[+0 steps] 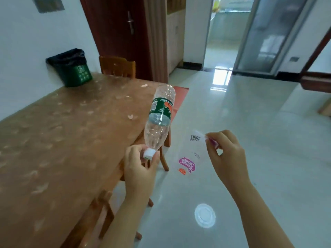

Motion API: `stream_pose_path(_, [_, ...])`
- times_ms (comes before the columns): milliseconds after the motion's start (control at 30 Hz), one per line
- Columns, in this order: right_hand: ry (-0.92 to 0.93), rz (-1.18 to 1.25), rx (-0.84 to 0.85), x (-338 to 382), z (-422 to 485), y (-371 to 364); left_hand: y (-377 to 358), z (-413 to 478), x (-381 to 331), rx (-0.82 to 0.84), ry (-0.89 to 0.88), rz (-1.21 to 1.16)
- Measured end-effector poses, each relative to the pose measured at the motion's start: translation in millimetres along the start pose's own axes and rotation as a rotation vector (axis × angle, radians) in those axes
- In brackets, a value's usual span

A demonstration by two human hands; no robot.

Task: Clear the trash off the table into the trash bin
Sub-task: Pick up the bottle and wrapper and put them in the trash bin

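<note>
Head view: left hand (138, 169) pinches the clear plastic bottle's (159, 120) cap, right hand (224, 153) pinches a transparent printed wrapper (189, 154); both need carrying to the green black-lined trash bin (72, 68) on the table's far end

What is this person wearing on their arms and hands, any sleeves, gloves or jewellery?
Nothing that shows. Both forearms are bare to the frame's lower edge, no sleeve in view. The left hand and right hand have no gloves, and no watch, bracelet or ring is visible.

Bare tabletop (62, 140) lies open up to the trash bin (71, 68); chair (117, 67) flanks it.
</note>
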State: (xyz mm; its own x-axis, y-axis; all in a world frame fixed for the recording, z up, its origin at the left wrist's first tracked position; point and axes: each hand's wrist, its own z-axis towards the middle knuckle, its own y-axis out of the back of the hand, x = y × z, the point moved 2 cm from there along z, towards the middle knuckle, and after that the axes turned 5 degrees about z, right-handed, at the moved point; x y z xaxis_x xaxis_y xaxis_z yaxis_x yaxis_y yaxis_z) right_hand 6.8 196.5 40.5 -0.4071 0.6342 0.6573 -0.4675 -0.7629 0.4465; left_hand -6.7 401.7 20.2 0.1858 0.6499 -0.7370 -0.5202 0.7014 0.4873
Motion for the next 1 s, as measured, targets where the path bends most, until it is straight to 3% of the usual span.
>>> stream_pose_path(333, [-0.286,-0.214,-0.046,-142,42,23,-174,53,-18,0.295,0.043,-0.107])
stream_pose_path(700, [-0.317,-0.304,0.046,-265,246,-64,-342,255,-7,0.335,0.048,-0.145])
stream_pose_path(1000, [-0.374,-0.291,0.074,-392,365,-91,-479,356,-5,0.324,0.108,-0.125])
